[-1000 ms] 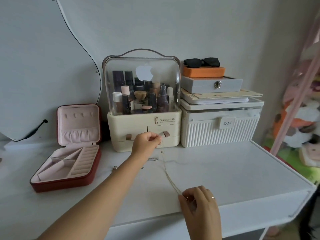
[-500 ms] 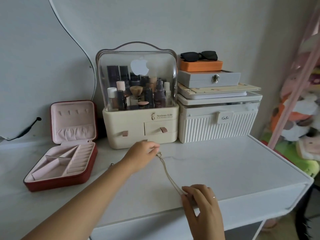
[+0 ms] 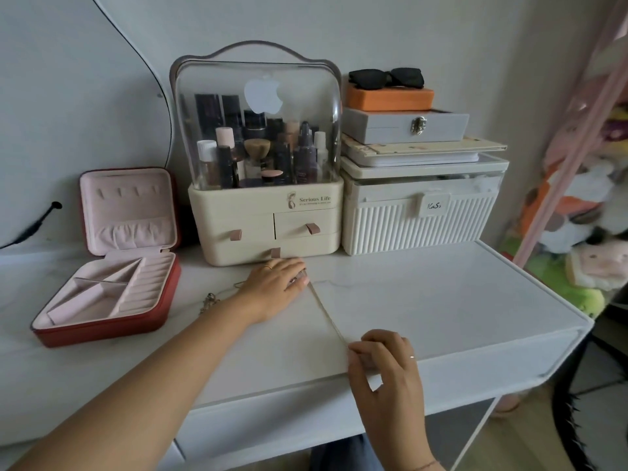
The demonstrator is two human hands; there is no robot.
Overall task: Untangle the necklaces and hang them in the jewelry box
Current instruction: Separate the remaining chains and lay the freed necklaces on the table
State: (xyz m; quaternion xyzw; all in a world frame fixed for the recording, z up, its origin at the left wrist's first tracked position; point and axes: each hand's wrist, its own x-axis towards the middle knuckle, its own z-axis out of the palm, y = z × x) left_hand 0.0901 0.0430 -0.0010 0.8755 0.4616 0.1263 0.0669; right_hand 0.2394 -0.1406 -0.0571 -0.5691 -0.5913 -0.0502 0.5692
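Chain [image 3: 329, 315]: thin, pale gold, pulled into straight taut line across white tabletop. Far end at fingertips of left hand [image 3: 275, 283], near end pinched by right hand [image 3: 384, 365] at table's front edge.

Second necklace [image 3: 207, 302]: small bunched metal clump on tabletop, just left of left wrist; detail too small to read.

Jewelry box [image 3: 102, 329]: red shell, pink lining, open. Lid upright with row of hooks above gathered pocket. Base shows divided compartments and ring rolls. Sits at left, well apart from chain.

Fine metal necklace [image 3: 328, 316] on smooth, faintly veined tabletop [image 3: 441, 300]; jewelry box [image 3: 105, 294] red outside (matt pink velvety lining).
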